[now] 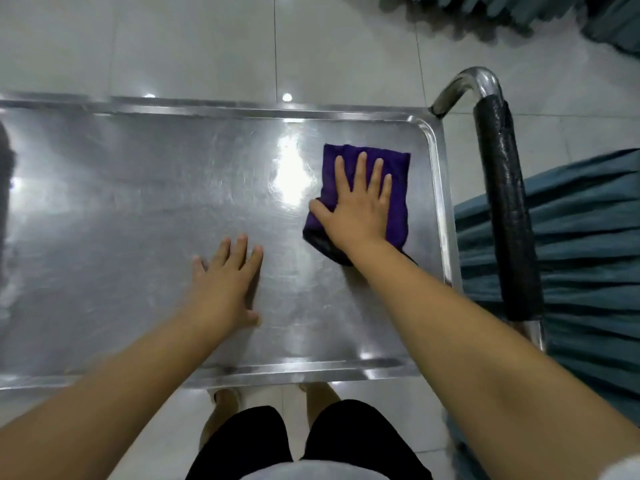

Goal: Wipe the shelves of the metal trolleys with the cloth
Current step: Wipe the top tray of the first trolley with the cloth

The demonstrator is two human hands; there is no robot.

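While my right hand [360, 213] presses it flat, fingers straight and spread, one purple cloth [398, 206], folded roughly square, lies toward 3 o'clock on the steel trolley shelf [121, 220]. Left hand [227, 285] flat on bare metal near 6 o'clock, fingers straight. One shelf visible, one black-wrapped handle [505, 220] past the cloth.
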